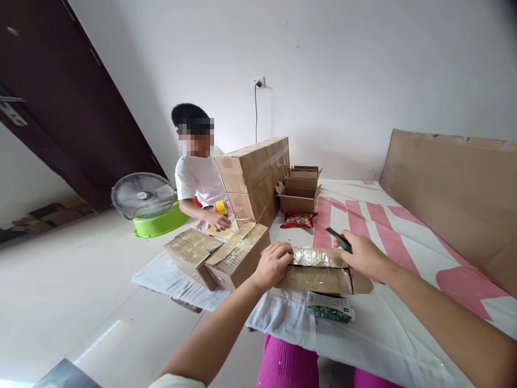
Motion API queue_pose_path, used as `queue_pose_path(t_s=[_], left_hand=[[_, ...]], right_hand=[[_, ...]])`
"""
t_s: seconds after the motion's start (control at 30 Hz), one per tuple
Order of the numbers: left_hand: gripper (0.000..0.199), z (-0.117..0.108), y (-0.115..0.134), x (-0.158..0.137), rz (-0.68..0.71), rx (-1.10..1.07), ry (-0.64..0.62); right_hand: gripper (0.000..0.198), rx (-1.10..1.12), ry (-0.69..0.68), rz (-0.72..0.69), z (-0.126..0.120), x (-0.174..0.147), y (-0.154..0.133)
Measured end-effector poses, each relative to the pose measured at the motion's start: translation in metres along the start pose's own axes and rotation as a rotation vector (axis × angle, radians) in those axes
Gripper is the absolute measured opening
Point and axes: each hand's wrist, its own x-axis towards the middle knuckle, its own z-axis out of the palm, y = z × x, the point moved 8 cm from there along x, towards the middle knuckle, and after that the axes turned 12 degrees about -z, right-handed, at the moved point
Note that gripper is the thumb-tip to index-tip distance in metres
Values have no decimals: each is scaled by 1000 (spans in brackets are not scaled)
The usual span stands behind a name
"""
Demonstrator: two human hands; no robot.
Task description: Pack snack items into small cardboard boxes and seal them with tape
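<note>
A small taped cardboard box (317, 279) lies in front of me on the cloth-covered table, with a flap standing out at its right end. My left hand (275, 263) grips the box's left end, fingers curled over the top edge. In my right hand (361, 252) is a box cutter (338, 239) with a dark body and a green part, held just above the box's right end and pointing up to the left. A green and white carton (330, 308) lies at the near side of the box, partly covered by it.
Two taped boxes (238, 250) stand to the left. Behind them are stacked boxes (252, 178), open boxes (299, 195) and a red snack packet (298, 219). Another person (200, 178) sits across at the left, near yellow tape (220, 207). A large cardboard sheet (448, 188) stands right.
</note>
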Motion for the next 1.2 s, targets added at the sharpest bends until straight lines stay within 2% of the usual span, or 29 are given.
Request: queue_pose_path(t_s=[0.13,0.3,0.53,0.63,0.8,1.0,1.2], left_hand=[[23,2,1,0,10,-34,5],[21,5,0,0,12,-23,-2],[21,12,-5,3,-69,-9,-55],[20,17,-4,4,-76,11,-65],[21,24,-4,6,-101,8,-88],[21,29,0,5,-61,-18,-61],[19,25,6,5,-9,-19,-11]], right_hand=[[13,-23,-91,-80,25,46,-11],[15,-111,-99,-120,45,59,-18],[13,-165,-120,-163,48,39,-24],[7,-121,-133,-142,45,30,-23],[10,-18,-174,-125,39,19,-20],[6,93,-248,-187,33,3,-18],[4,205,-337,-169,20,-16,-5]])
